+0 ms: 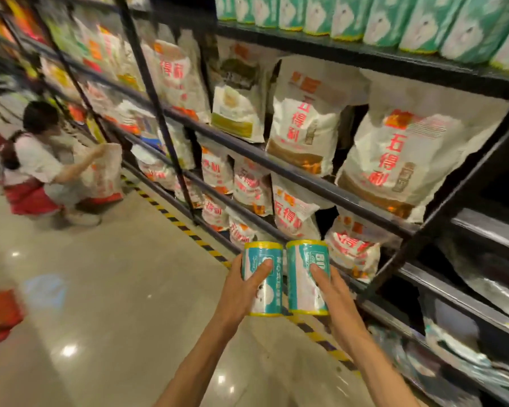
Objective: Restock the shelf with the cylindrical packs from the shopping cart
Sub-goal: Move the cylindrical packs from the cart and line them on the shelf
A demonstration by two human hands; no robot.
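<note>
Both hands, left hand (245,284) and right hand (332,287), each wrap one teal yellow-rimmed cylindrical pack (263,279) (306,277), touching, held upright before the black metal shelf (365,52). I'd lift both level toward the matching top row.

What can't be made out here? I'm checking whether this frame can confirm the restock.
- Shopping cart: not in the head view at all.
- Small print on the left pack and right pack: blurred, partly covered by the left hand and right hand.
- Free slot among the teal packs on the top shelf: cut off by the upper edge.
- Bottom shelf contents: dark, smeared.
</note>
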